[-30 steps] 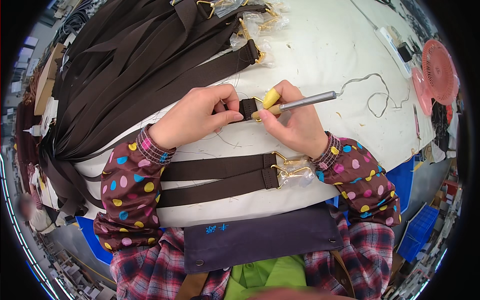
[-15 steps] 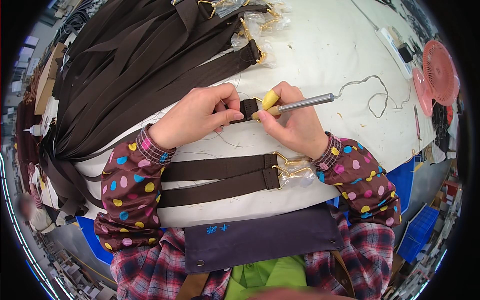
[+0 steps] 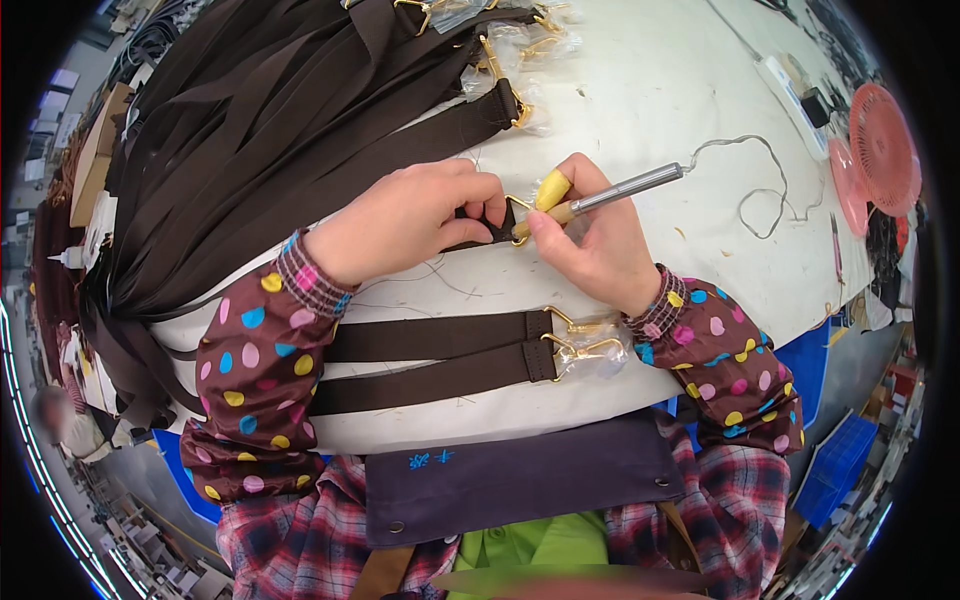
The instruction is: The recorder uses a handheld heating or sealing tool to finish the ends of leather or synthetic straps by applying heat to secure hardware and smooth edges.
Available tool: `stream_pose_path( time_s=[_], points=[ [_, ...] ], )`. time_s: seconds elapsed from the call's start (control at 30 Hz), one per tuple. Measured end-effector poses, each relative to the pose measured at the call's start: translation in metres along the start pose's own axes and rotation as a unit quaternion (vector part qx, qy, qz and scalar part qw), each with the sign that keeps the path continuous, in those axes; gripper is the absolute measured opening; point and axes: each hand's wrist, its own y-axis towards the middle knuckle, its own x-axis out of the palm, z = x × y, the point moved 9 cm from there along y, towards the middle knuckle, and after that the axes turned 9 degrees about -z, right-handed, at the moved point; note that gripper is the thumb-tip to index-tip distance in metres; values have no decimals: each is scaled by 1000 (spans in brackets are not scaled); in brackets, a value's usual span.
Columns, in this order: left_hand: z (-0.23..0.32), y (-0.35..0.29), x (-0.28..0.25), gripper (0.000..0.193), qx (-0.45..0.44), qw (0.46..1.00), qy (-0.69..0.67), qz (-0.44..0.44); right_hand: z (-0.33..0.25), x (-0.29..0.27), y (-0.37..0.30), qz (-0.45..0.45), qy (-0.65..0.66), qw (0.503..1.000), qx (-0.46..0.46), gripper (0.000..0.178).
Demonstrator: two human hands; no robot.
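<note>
The left hand [image 3: 410, 215] has slid rightward over the dark strap [image 3: 507, 220] on the worktop [image 3: 660, 120], fingers pinched on its end, while the right hand's [image 3: 600, 245] fingers grip a corded pen-like tool [image 3: 630, 186], suggesting close work beside the gold hook [image 3: 517, 204].

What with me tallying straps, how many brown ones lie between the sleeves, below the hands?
2: the upper strap, and the lower strap beside it. Both pass behind the left sleeve, which may hide others.
</note>
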Motion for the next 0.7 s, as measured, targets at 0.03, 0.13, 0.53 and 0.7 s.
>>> stream_pose_path(
  time_s=[0.03, 0.13, 0.53, 0.7],
  points=[
    [-1, 3, -3, 15, 0, 1000, -1, 1, 1, 0, 0, 0, -1, 1000, 0, 17],
    [-4, 6, 2, 12, 8, 999, -7, -41, 4, 0, 2, 27, 18, 999, -24, 21],
    [-7, 6, 2, 9, -11, 1000, 0, -20, 4, 0, 2, 32, -17, 999, -34, 23],
    [-7, 5, 2, 10, -16, 1000, -1, -20, 5, 1, 3, 29, -25, 999, -32, 23]
  ],
)
